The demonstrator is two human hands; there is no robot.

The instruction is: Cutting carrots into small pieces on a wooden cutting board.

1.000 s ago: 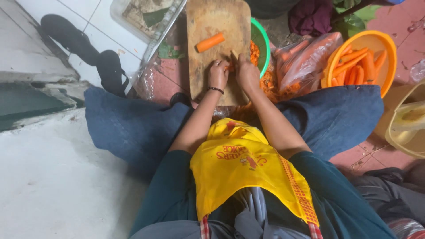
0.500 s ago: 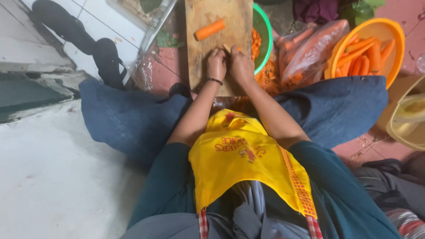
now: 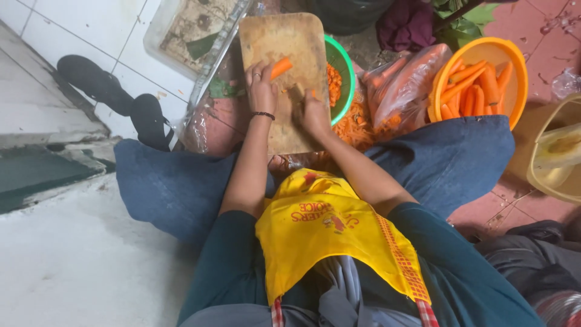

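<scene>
Out past the left hand [image 3: 261, 91], to its left, lie two black sandals [image 3: 115, 100] and a clear tray [image 3: 190, 33]. The left hand has its fingers on a carrot piece [image 3: 281, 67], pressing it to the wooden board [image 3: 284, 42]. Just right of it the right hand [image 3: 313, 112] is clenched on the board, seemingly around a knife handle, though the blade is hard to make out. Right of that hand sits a green bowl [image 3: 345, 66] of chopped carrot, then a bag [image 3: 399, 79] of carrots, then an orange basin [image 3: 463, 51] holding whole carrots.
</scene>
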